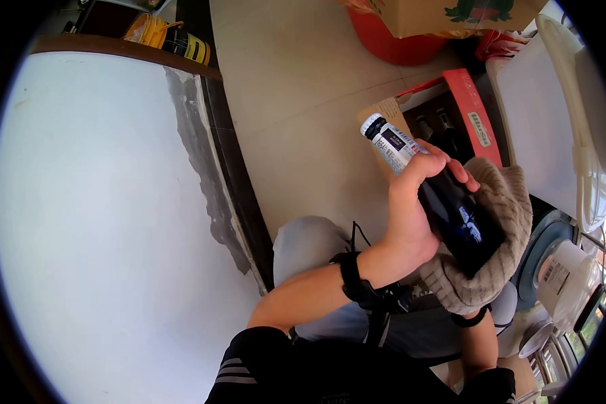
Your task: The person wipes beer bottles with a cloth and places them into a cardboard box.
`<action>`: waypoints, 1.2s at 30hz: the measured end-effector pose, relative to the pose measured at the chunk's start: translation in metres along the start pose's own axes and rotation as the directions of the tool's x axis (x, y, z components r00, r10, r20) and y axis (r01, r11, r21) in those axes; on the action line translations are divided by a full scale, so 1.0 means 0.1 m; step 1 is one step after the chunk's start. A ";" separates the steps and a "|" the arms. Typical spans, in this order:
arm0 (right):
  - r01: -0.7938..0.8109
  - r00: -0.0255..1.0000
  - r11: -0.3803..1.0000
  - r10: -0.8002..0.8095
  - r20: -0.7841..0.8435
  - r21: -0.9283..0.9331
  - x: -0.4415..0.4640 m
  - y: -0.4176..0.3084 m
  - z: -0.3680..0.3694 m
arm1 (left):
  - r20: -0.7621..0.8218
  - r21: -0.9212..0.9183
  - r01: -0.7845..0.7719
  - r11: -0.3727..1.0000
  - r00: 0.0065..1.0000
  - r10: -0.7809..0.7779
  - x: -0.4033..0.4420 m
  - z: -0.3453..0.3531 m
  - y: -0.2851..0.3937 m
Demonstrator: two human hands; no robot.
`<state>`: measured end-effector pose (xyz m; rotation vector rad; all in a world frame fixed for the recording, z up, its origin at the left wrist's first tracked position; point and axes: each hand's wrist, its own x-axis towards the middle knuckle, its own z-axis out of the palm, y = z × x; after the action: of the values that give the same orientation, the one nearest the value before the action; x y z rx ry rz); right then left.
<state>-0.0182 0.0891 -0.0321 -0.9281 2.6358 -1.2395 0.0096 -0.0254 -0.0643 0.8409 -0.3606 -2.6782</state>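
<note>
A dark glass bottle (461,219) with a white cap and silver neck label lies tilted, its neck toward the upper left. My left hand (414,202) is wrapped round its neck and upper body. The bottle's lower end rests in a beige ribbed knitted cloth (505,202), which curves round its base. My right hand is hidden under the knitted cloth; only the wrist with a black band and the forearm show below it, so its fingers cannot be seen.
Beyond the bottle, an open red box (471,114) holds more bottles. A red tub (390,44) and a cardboard box (444,17) stand farther back. White plastic containers (542,121) line the right side. At left is a white wall (108,202) with a damaged edge.
</note>
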 end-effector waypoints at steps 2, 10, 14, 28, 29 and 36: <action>0.055 0.997 0.998 -0.055 -0.058 -0.010 -0.04 0.06 0.08 | 0.034 -0.022 0.009 1.000 0.999 -0.009 0.00 -0.03 -0.01; -0.287 0.938 0.798 0.346 -0.013 0.529 -0.17 0.08 0.20 | 0.072 -0.035 0.043 0.998 0.997 -0.040 -0.02 -0.04 0.04; -0.297 0.940 0.786 0.341 0.021 0.543 -0.27 0.14 0.25 | 0.164 -0.038 0.005 0.999 0.987 0.001 -0.02 -0.05 0.08; -0.309 0.846 0.425 0.532 0.041 0.851 -0.29 -0.05 0.37 | 0.277 -0.067 -0.057 0.996 0.958 0.074 -0.06 -0.03 0.28; -0.310 0.838 0.381 0.542 0.062 0.871 -0.32 -0.03 0.37 | 0.273 -0.070 -0.061 0.996 0.959 0.078 -0.06 -0.03 0.29; 0.103 0.981 0.994 -0.097 0.170 -0.030 -0.01 -0.25 -0.08 | 0.317 -0.124 0.118 0.985 0.945 -0.073 0.00 -0.05 0.39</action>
<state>-0.0075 0.0830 -0.0089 -1.1311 2.5180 -1.0797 0.0211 -0.0616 -0.0559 0.4013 -0.1997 -2.8906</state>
